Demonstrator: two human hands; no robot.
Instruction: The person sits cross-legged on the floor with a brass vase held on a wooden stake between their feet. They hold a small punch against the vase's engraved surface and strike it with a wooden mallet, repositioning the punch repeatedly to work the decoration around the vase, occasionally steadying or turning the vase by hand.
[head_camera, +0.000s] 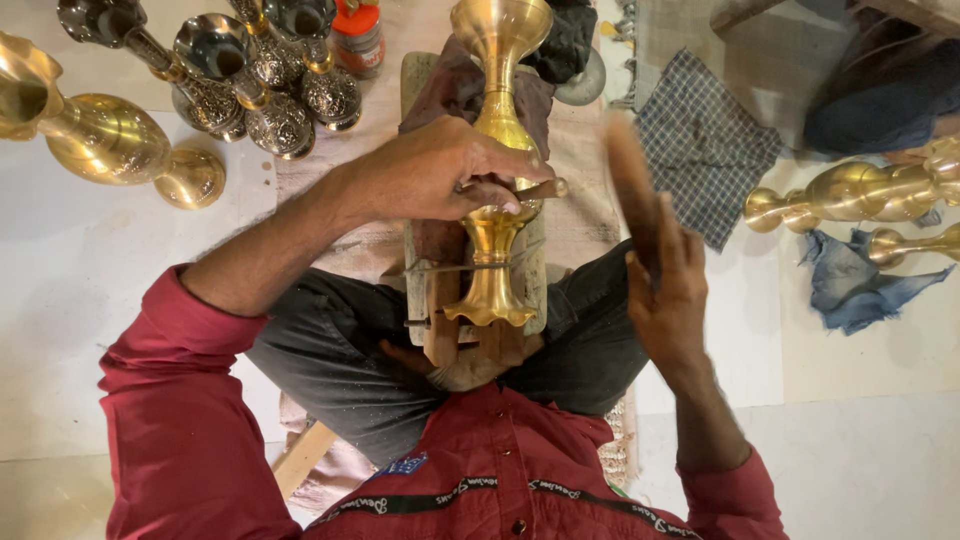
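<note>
A tall polished brass vase with a flared foot (497, 180) lies lengthwise on a worn wooden block (436, 300) across the seated person's lap. The left hand (440, 175) is closed around a thin chisel-like tool (545, 188), its tip pressed to the vase's narrow waist. The right hand (665, 285) is clenched on a blurred wooden mallet (630, 180), raised beside it. The vase looks heavy, rigid and slippery; the narrow waist seems the surest hold. More engraved silver-toned vases (260, 90) stand on the floor beyond, and a checked grey cloth (700, 145) lies to the right.
</note>
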